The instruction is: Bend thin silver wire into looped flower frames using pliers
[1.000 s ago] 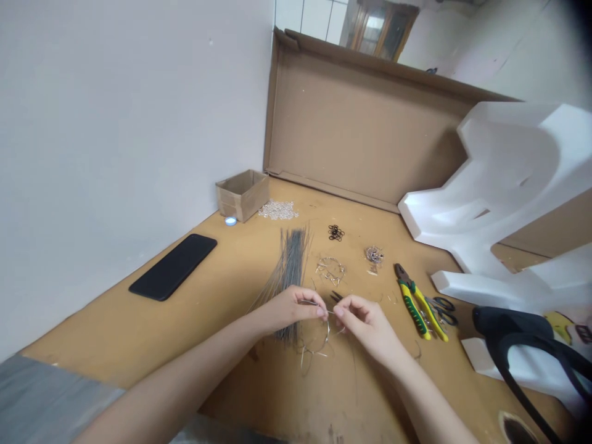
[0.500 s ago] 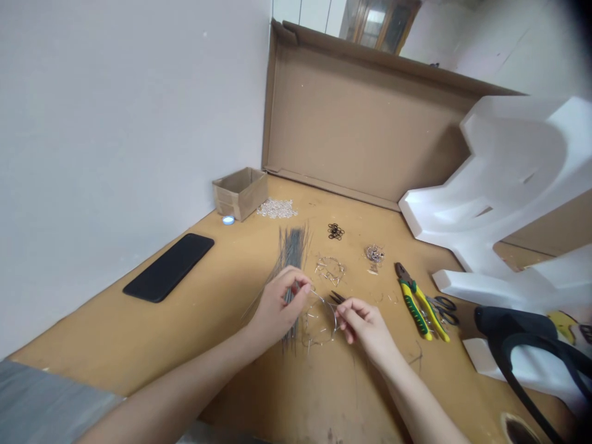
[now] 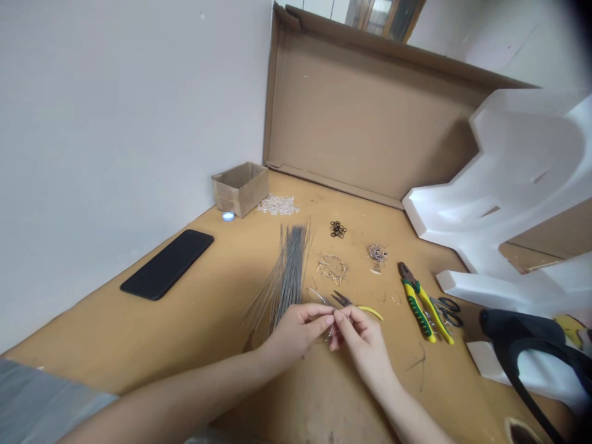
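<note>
Pinching thin wire (image 3: 330, 336) together, your left hand (image 3: 296, 332) and right hand (image 3: 362, 336) touch each other near the grey wire bundle (image 3: 292, 265) on the counter (image 3: 217, 290).

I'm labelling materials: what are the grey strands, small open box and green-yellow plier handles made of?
Grey strands: probably metal wire, dull, thin, mostly straight. Small open box: likely cardboard, matte brown, thin walls. Plier handles: perhaps plastic or rubber, satiny, with ridges.

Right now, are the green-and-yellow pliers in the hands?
No, those pliers lie on the table to the right of the right hand.
</note>
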Available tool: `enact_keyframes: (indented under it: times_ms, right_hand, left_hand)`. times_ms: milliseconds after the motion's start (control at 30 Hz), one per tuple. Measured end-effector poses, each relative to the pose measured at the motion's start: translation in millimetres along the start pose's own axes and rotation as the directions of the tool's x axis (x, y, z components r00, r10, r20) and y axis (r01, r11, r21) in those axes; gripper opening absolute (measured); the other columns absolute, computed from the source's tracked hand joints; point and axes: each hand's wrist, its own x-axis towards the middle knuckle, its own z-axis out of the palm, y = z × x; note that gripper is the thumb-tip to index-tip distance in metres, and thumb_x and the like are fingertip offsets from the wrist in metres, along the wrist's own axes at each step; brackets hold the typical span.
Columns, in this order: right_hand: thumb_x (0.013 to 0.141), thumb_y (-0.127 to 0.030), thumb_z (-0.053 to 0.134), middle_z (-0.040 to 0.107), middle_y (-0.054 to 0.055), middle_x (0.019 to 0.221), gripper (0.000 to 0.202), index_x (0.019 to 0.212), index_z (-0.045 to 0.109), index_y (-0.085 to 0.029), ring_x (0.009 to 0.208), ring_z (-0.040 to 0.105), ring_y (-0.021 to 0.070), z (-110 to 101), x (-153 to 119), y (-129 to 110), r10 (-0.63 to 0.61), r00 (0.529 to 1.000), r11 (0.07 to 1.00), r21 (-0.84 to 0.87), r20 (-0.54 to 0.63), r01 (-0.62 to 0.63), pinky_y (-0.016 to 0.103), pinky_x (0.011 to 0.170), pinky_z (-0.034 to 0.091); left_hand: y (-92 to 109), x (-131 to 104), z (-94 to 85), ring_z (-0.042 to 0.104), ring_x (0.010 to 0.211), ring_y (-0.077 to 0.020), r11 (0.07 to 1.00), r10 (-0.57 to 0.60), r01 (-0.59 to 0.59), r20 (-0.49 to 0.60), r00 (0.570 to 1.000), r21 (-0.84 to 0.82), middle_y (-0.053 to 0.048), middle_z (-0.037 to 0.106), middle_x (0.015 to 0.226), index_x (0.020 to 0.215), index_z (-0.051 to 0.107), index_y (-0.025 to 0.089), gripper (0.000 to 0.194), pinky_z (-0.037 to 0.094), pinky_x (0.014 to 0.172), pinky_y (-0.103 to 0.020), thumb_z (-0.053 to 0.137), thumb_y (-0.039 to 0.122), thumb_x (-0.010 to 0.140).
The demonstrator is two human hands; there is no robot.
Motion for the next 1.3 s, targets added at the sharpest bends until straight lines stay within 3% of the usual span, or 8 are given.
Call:
enact_keyframes:
  times_ms: [300,567,733,800,867,967,1167,1300]
  right_hand:
    - [0.082,-0.037,0.053,0.068,0.006,0.070,0.026,0.082,0.068,-0.016,0.063,0.063,0.0153,3.8,-14.5,-11.6,-0.019,0.998,0.998,0.054,0.068,0.015,0.028,0.065,0.051]
    - [0.084,-0.032,0.052,0.066,0.007,0.102,0.027,0.108,0.061,-0.026,0.085,0.063,0.0184,-8.9,-43.0,-12.7,0.009,0.984,0.996,0.085,0.176,-0.024,0.034,0.079,0.051]
    - [0.088,-0.035,0.042,0.064,0.009,0.104,0.028,0.107,0.059,-0.023,0.079,0.064,0.0192,-42.7,-50.9,-6.8,0.038,0.994,0.979,-0.204,0.103,-0.016,0.035,0.074,0.052]
    - [0.086,-0.035,0.044,0.064,0.011,0.103,0.028,0.103,0.061,-0.020,0.093,0.060,0.0228,-59.2,-42.6,2.9,-0.062,0.998,0.866,-0.495,0.033,0.070,0.039,0.085,0.047]
    - [0.081,-0.035,0.049,0.055,0.013,0.120,0.037,0.113,0.056,-0.018,0.112,0.048,0.0277,-72.6,-31.4,16.5,-0.201,0.979,0.616,-0.771,0.042,0.159,0.045,0.096,0.037]
    - [0.076,-0.036,0.052,0.047,0.017,0.128,0.056,0.126,0.045,-0.009,0.119,0.039,0.0313,-82.0,-18.5,36.8,-0.218,0.974,0.315,-0.939,0.067,0.135,0.046,0.096,0.035]
    - [0.076,-0.028,0.045,0.055,0.014,0.116,0.051,0.124,0.045,-0.012,0.105,0.048,0.0291,-75.5,-9.6,40.1,-0.110,0.993,0.149,-0.987,0.051,0.067,0.039,0.083,0.043]
    - [0.066,-0.020,0.049,0.048,0.013,0.124,0.064,0.129,0.039,-0.014,0.108,0.043,0.0289,-70.9,-0.5,25.7,-0.113,0.982,0.126,-0.979,0.149,0.163,0.038,0.085,0.039]
  left_hand:
    - [15.6,-5.7,-6.4,0.034,0.032,-0.0021,1.000,0.025,-0.025,-0.037,0.999,0.007,0.003,0.055,0.056,0.085,0.068,0.011,0.031,0.026,0.032,-0.017,0.055,0.037,0.074]
    - [19.2,-8.2,-9.1,0.030,0.028,-0.0026,0.991,-0.028,0.050,0.177,0.984,-0.121,0.007,0.046,0.037,0.086,0.067,0.011,0.034,0.021,0.035,-0.018,0.056,0.042,0.075]
    - [21.8,-12.8,-5.0,0.043,0.033,-0.0046,0.991,-0.057,0.080,0.209,0.976,-0.103,0.003,0.059,0.050,0.081,0.065,0.012,0.031,0.025,0.037,-0.018,0.056,0.041,0.074]
    - [21.4,-15.1,-1.9,0.046,0.035,-0.0036,0.996,-0.038,0.052,0.209,0.977,-0.065,-0.001,0.066,0.066,0.077,0.064,0.012,0.029,0.027,0.038,-0.018,0.056,0.039,0.074]
    - [19.8,-16.8,1.4,0.046,0.035,-0.0024,0.999,-0.018,0.025,0.216,0.976,-0.032,-0.003,0.067,0.074,0.072,0.062,0.011,0.027,0.029,0.038,-0.017,0.056,0.038,0.073]
    - [16.4,-17.3,5.1,0.042,0.034,-0.0017,1.000,-0.015,0.015,0.230,0.973,0.001,-0.001,0.064,0.069,0.067,0.058,0.011,0.027,0.029,0.037,-0.017,0.057,0.038,0.071]
    - [13.2,-18.3,9.0,0.036,0.037,-0.0023,0.998,-0.054,0.049,0.244,0.968,0.029,0.003,0.057,0.056,0.062,0.054,0.013,0.026,0.028,0.038,-0.016,0.061,0.038,0.066]
    - [10.9,-19.2,12.1,0.045,0.047,-0.0061,0.999,-0.032,0.031,0.270,0.962,0.006,0.002,0.054,0.053,0.058,0.052,0.012,0.026,0.035,0.049,-0.018,0.063,0.035,0.063]
